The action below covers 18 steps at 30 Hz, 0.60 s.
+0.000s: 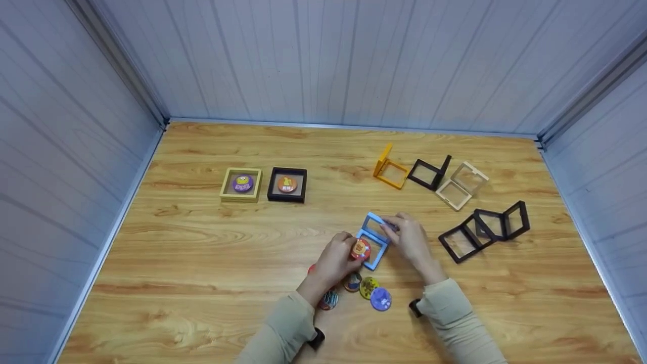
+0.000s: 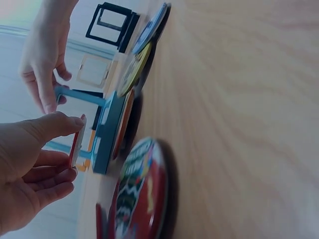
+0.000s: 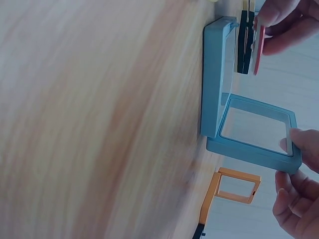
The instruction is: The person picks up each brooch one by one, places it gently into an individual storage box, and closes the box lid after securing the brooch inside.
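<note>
A red round badge (image 1: 361,249) is pinched between the thumb and fingers of my left hand (image 1: 334,259), above the lower half of an opened blue display frame (image 1: 376,255). In the left wrist view the badge (image 2: 77,144) is seen edge-on, apart from the frame. My right hand (image 1: 410,241) grips the raised half of the blue frame (image 3: 259,129) by its outer edge, thumb on one side and fingers on the other. The other half lies flat on the table. Several badges, among them a yellow one (image 1: 369,287) and a purple one (image 1: 380,299), lie near my left wrist, partly hidden by it.
At the left stand a cream frame (image 1: 241,198) and a black frame (image 1: 287,198), each with a badge inside. Opened frames lie at the right: orange (image 1: 393,174), black (image 1: 425,173), beige (image 1: 454,195) and more black ones (image 1: 459,246). Pale walls (image 1: 323,60) enclose the wooden table.
</note>
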Available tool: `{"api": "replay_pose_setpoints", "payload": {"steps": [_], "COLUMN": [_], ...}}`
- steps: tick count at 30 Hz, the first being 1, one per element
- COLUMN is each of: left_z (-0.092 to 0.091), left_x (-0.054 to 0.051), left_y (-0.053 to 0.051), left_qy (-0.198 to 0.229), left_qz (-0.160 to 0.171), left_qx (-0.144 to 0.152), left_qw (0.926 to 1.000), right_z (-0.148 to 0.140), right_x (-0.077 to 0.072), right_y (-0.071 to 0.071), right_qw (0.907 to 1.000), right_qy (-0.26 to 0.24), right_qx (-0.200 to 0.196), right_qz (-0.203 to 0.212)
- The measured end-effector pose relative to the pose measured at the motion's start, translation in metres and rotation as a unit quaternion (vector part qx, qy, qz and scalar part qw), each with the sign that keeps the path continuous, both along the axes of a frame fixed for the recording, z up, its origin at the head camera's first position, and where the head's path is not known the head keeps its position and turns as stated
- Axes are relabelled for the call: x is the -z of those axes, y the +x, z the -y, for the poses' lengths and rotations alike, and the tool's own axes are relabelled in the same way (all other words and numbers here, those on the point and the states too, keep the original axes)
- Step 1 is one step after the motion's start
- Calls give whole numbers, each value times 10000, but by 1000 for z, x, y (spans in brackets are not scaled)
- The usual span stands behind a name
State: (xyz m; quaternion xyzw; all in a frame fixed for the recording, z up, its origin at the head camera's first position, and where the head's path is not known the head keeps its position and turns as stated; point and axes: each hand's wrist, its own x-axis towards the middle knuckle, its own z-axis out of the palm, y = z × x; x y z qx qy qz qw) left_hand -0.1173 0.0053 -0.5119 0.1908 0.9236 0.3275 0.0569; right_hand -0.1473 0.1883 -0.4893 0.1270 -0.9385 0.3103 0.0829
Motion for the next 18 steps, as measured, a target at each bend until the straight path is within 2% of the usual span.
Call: {"api": "replay_pose_setpoints", "payload": {"steps": [4,11,18], "left_z": [-8,-14,-16], "left_x": [1,5,9], "left_y": [0,-1,-4], "left_qy": [-118,-278,-342], "left_qz": [-19,-602,-692], "left_qx": [18,160,153], "left_qw": [9999,9977,9969], "right_z": [0,0,0], "right_x": [0,1,2], "right_y": [0,1,0], "right_qw": [10000,9997,9998], "right_qy": [-48,-91,-59], "right_qx": [0,-38,-30], "right_qz": [-30,-214,-183]}}
